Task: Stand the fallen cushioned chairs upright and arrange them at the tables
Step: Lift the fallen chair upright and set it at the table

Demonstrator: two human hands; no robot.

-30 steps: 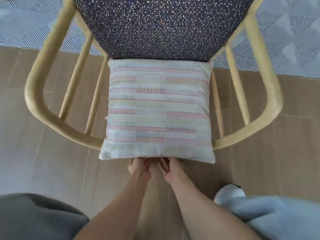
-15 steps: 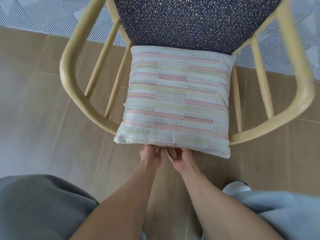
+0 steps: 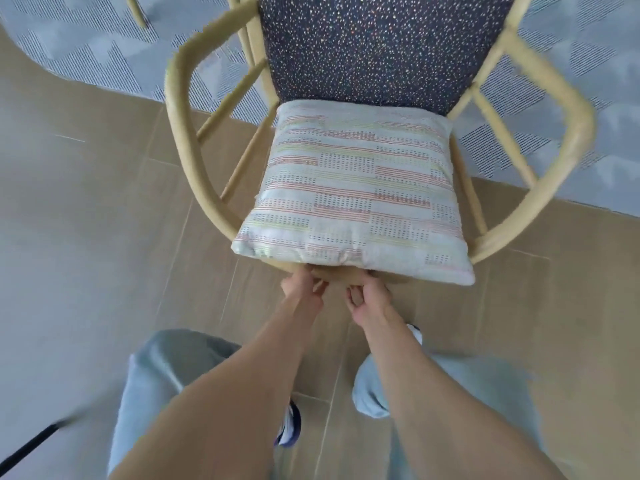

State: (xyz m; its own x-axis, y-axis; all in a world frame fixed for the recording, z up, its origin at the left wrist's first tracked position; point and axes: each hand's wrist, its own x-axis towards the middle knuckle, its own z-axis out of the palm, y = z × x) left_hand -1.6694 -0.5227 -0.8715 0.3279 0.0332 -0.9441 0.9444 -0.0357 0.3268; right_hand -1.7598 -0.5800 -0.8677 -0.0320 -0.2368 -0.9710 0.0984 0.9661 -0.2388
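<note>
A pale wooden armchair [image 3: 180,133] with a curved back rail stands upright in front of me, seen from behind and above. Its dark speckled seat cushion [image 3: 374,46] fills the top of the view. A striped white pillow [image 3: 353,195] leans against the backrest. My left hand [image 3: 303,289] and my right hand [image 3: 367,296] grip the middle of the back rail just below the pillow, fingers curled around the wood, close together.
The chair straddles the edge of a grey patterned rug [image 3: 86,46] and tan floor tiles [image 3: 104,220]. Another wooden leg [image 3: 135,10] shows at the top left. My legs in light trousers and my shoes are below.
The chair has shifted right and away in view and turned slightly. My legs have stepped under me. Both hands still grip the back rail.
</note>
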